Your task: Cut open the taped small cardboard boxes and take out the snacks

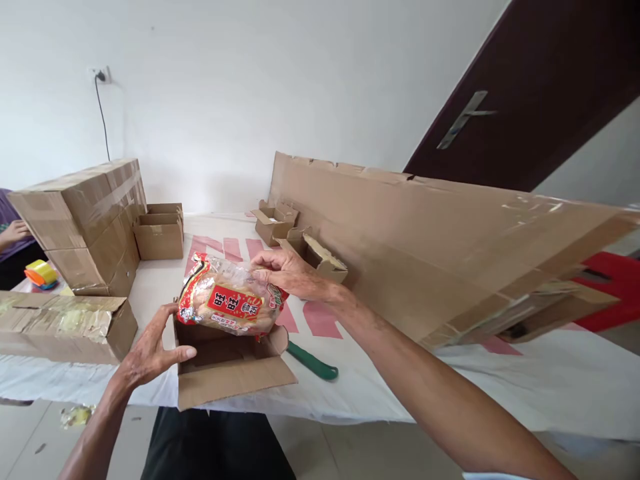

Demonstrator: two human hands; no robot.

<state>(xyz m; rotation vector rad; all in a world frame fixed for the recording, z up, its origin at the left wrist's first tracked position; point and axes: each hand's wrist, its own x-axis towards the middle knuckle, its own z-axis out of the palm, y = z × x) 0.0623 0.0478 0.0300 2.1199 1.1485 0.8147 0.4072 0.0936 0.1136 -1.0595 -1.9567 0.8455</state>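
A red and clear bag of rice crackers (227, 300) is tilted over the mouth of an open cardboard box (235, 383). My right hand (290, 273) grips the bag by its upper right end, thumb and fingers closed on the plastic. At the box's left side is my left hand (155, 350), its thumb stretched across the near left edge and its fingers spread along the outer wall, partly hidden. A green handle (313, 362) sticks out on the table just right of the box; its other end is hidden.
Stacked taped boxes (90, 227) and a long box (65, 327) stand left. Small open boxes (160, 233) sit behind them. More open boxes (320, 257) lean near a large cardboard panel (425, 247). Tape rolls (41, 273) lie by another person's hand (16, 232) at far left.
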